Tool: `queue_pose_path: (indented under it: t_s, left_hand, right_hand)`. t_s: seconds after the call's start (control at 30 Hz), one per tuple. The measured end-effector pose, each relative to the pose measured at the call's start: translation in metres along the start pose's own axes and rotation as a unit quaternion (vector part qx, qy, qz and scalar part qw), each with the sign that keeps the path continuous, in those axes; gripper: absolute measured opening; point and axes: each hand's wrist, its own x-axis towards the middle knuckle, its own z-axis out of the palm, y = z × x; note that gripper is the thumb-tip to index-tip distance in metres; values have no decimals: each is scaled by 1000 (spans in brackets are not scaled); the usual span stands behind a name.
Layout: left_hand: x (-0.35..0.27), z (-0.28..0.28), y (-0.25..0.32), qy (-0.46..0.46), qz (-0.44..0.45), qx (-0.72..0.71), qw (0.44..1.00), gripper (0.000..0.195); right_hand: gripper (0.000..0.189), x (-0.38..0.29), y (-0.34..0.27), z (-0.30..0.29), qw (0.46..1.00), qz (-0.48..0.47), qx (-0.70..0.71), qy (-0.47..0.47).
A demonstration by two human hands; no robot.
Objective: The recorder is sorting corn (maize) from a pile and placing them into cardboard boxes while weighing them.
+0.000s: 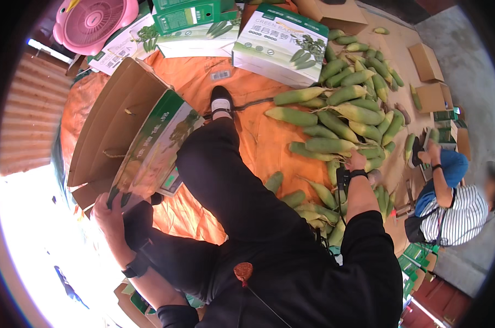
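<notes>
My left hand [109,212] grips the near corner of an open cardboard carton [157,141] with a green-and-white printed face. The carton leans beside my left leg, its brown inside and a rope handle showing. My right hand [356,160] is at the pale root end of a green radish [328,145], on the near side of a large heap of green radishes [360,114]. Whether those fingers are closed around the radish is hard to make out. More green radishes [319,212] lie closer to my body, partly hidden by my right arm.
An orange tarp [255,151] covers the floor under my feet. A printed radish carton [280,45] stands beyond my foot, with more cartons [196,37] and a pink fan [95,20] to its left. At right sits a person [452,213] in a striped top, near small brown boxes [430,97].
</notes>
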Motion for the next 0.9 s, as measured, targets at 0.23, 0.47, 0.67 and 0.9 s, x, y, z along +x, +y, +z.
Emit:
queue_pose_path:
  t_s: [0.23, 0.47, 0.67, 0.9]
  left_hand:
    - [-5, -3, -3, 29, -9, 25, 999, 12]
    - [1, 7, -6, 1, -40, 6, 999, 12]
    - [2, -24, 29, 72, 50, 182, 979, 16]
    - [-8, -7, -6, 30, 16, 119, 992, 16]
  right_hand:
    - [54, 2, -5, 19, 997, 44, -47, -52]
    - [39, 166, 33, -20, 960, -75, -207, -173]
    - [47, 85, 38, 16, 935, 217, 30, -277]
    - [58, 40, -10, 15, 976, 77, 4, -202]
